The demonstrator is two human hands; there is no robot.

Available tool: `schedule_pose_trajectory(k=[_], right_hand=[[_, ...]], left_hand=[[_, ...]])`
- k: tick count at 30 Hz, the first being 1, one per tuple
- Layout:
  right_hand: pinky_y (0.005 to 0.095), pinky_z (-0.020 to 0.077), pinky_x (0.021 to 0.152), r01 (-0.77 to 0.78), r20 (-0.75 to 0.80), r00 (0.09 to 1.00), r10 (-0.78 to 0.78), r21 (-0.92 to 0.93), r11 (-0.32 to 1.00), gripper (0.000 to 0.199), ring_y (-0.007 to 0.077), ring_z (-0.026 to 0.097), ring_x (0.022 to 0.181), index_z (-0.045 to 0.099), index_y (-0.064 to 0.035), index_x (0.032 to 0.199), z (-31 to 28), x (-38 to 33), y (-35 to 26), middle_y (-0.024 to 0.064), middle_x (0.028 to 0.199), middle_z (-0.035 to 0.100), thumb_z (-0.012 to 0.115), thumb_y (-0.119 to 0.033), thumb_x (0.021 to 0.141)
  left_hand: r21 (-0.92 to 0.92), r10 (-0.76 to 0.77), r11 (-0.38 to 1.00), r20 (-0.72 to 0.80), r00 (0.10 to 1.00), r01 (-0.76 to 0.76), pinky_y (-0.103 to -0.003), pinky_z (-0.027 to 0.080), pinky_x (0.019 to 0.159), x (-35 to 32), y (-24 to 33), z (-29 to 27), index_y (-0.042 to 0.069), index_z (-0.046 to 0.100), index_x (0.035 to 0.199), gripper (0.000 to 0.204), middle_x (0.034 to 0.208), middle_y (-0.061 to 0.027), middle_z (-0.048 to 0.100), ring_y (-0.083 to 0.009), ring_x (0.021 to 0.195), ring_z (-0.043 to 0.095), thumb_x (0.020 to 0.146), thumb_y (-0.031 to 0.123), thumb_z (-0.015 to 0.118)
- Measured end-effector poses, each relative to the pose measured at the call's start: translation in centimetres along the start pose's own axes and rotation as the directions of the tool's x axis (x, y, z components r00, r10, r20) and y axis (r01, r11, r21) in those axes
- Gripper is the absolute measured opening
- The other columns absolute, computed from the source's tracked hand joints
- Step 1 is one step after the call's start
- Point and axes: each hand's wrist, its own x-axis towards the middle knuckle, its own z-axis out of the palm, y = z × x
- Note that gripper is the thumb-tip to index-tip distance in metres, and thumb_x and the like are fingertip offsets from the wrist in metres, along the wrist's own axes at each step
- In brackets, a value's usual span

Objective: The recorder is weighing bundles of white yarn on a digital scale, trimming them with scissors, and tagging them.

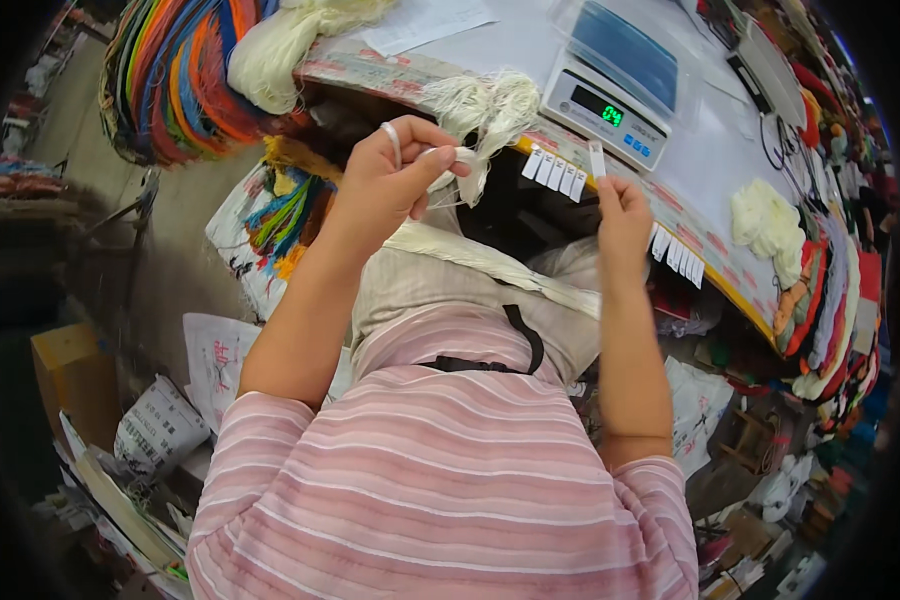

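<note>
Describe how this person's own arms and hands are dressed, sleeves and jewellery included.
Both forearms are bare. The short sleeves of a pink top with thin white horizontal stripes end near the elbows. The left hand wears a plain pale ring on one of its fingers. The right hand shows no ring, glove or watch. No bracelet shows on either wrist.

Even daylight is falling brightly on the white table [710, 150], while fisheye distortion is bending and darkening the blurred rim.
</note>
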Motion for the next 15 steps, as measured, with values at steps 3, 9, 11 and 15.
schedule_pose_trajectory(k=[3,9,11,15], right_hand=[[0.0271,0.0394,0.057,0.469,0.517,0.8,-0.304,-0.225,0.854,0.007,0.012,0.05,0.064,0.061,-0.0035,0.079,0.2,-0.4,-8.7,0.0009,0.071,0.055,0.063,-0.009,0.082],[0.0344,0.0455,0.069,0.987,0.897,0.161,-0.411,-0.143,0.073,0.005,0.0228,0.057,0.077,0.06,-0.006,0.074,3.9,-1.4,-18.7,0.0046,0.075,0.059,0.06,-0.01,0.071],[0.0342,0.0455,0.07,0.992,0.916,0.121,-0.383,-0.127,0.011,0.007,0.0228,0.057,0.078,0.06,-0.0067,0.076,4.9,-1.3,-19.1,0.0044,0.076,0.059,0.059,-0.01,0.07],[0.0344,0.0454,0.071,0.984,0.94,0.097,-0.328,-0.139,-0.108,0.008,0.0223,0.057,0.079,0.06,-0.008,0.076,5.6,-1.5,-19.1,0.0042,0.076,0.059,0.059,-0.01,0.068]], left_hand=[[0.016,0.002,1.0,0.077,0.997,-0.003,-0.017,0.036,0.045,0.1,0.4,0.3,0.001,0.056,0.102,0.015,0.087,-0.0086,0.066,-0.002,0.061,0.051,0.09,0.011,0.055],[0.244,0.018,0.968,0.174,0.985,-0.06,-0.019,0.039,0.052,0.1,1.7,1.7,0.0,0.06,0.096,0.013,0.082,-0.0024,0.066,-0.0023,0.06,0.05,0.088,0.01,0.057],[0.212,0.027,0.975,0.164,0.986,-0.062,-0.02,0.041,0.055,-0.4,2.1,2.0,0.0,0.061,0.093,0.012,0.076,0.0003,0.063,-0.0032,0.062,0.051,0.087,0.01,0.059],[0.319,0.07,0.941,0.153,0.986,-0.117,-0.02,0.04,0.052,-0.5,1.5,1.8,0.001,0.062,0.09,0.01,0.069,0.0015,0.059,-0.0025,0.059,0.049,0.087,0.01,0.06]])
